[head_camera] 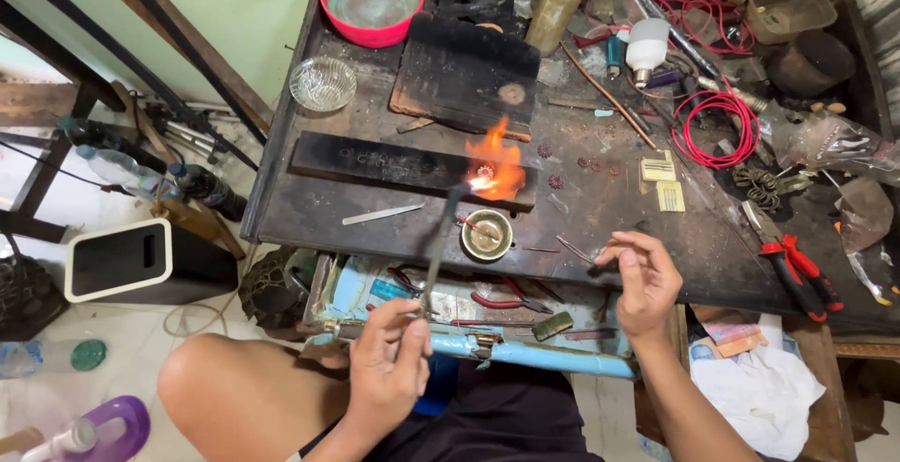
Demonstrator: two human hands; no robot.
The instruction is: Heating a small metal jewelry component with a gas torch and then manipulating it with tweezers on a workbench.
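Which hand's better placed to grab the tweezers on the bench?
Probably right: it's open and empty over the bench edge. The left holds the lit torch, though the tweezers lie nearer its side.

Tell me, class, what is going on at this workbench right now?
A seated person's left hand holds a thin torch, its flame burning on a dark block on the bench. The right hand hovers at the bench edge, fingers pinched; what they hold is unclear. A small brass bowl sits below the flame.
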